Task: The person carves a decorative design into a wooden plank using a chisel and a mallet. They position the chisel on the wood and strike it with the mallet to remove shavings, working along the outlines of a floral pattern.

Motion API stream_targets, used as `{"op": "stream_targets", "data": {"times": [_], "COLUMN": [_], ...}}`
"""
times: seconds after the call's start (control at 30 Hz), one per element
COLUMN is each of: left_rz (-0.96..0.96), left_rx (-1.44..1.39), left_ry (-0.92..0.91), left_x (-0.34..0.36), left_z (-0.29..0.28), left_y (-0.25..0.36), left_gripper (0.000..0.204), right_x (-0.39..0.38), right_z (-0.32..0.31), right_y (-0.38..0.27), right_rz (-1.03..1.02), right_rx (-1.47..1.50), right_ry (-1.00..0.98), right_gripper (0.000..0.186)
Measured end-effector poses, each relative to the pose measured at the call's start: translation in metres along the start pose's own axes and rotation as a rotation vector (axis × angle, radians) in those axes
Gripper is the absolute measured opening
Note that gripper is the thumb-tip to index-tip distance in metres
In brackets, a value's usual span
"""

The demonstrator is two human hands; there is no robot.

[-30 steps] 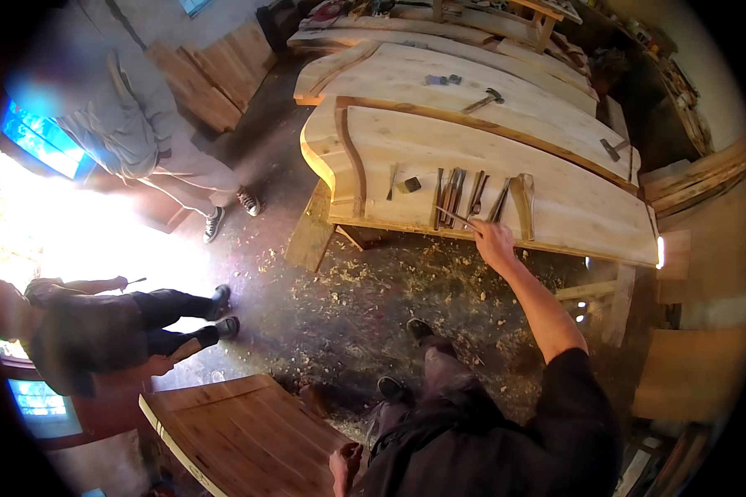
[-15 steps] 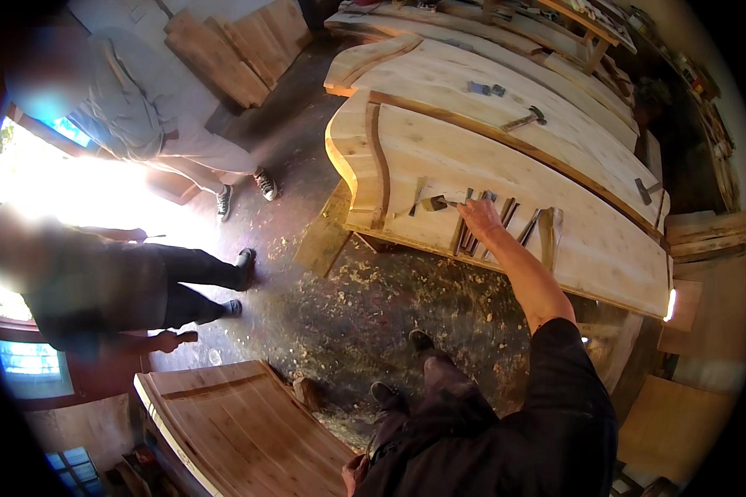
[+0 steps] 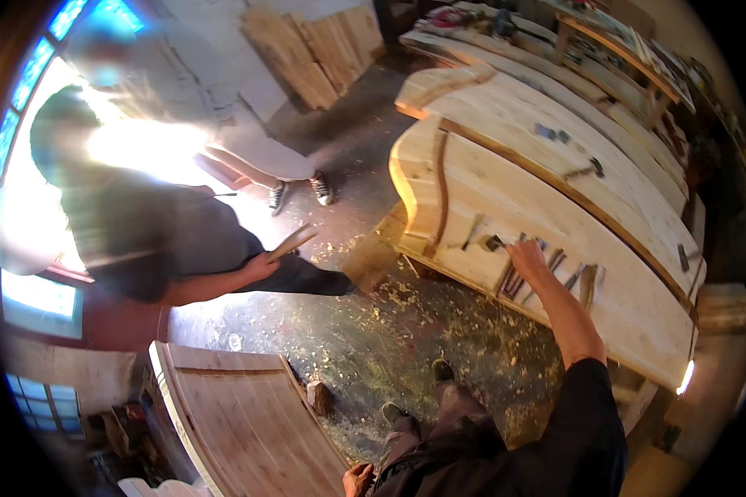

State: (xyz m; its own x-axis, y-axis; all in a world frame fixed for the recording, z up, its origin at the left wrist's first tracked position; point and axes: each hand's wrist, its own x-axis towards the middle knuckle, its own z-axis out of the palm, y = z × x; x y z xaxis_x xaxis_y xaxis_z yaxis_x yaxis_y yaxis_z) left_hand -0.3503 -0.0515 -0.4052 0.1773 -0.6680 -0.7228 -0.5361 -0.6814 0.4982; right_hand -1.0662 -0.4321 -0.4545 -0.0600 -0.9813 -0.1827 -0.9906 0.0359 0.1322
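My right hand [image 3: 528, 257] is closed on the handle of a small tool with a dark, square head [image 3: 495, 243], low over a pale wooden panel [image 3: 638, 331]. Beside that hand lies a row of slim hand tools [image 3: 514, 286], apparently chisels. A separate flat tool [image 3: 473, 231] rests left of the square head. My left hand [image 3: 358, 480] hangs low by my waist with its fingers curled; whatever it may hold is hidden.
A hammer [image 3: 586, 170] lies on a second curved panel [image 3: 506, 116] behind. Left, a person in dark clothes [image 3: 166, 224] holds a piece of wood [image 3: 293, 242]; another person stands behind. A ribbed wooden panel [image 3: 249, 422] stands at lower left. Shavings litter the floor [image 3: 373, 331].
My view has swung left, so the bench appears further right. The person in dark clothes has come nearer the panels, wood piece raised forward. My right hand still grips the square-headed tool.
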Motion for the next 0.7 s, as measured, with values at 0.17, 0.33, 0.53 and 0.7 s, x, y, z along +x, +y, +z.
{"op": "stream_targets", "data": {"times": [0.17, 0.33, 0.53, 0.7], "left_rz": [-0.013, -0.139, -0.027, 0.012], "left_rx": [0.001, -0.136, 0.002, -0.011], "left_ry": [0.088, -0.105, 0.121, 0.112], "left_x": [0.006, -0.008, -0.022, -0.015], "left_z": [0.008, 0.018, 0.009, 0.009], "left_y": [-0.037, 0.026, -0.076, -0.085], "left_gripper": [0.035, 0.036, 0.047, 0.047], "right_x": [0.010, 0.001, -0.058, -0.185], "right_z": [0.013, 0.036, 0.032, 0.041], "right_y": [-0.006, 0.032, -0.053, -0.110], "right_rz": [-0.048, 0.033, 0.245, 0.305], "right_rx": [-0.004, -0.106, 0.121, 0.437], "right_ry": [0.005, 0.001, -0.046, -0.461], "right_gripper": [0.013, 0.015, 0.018, 0.027]}}
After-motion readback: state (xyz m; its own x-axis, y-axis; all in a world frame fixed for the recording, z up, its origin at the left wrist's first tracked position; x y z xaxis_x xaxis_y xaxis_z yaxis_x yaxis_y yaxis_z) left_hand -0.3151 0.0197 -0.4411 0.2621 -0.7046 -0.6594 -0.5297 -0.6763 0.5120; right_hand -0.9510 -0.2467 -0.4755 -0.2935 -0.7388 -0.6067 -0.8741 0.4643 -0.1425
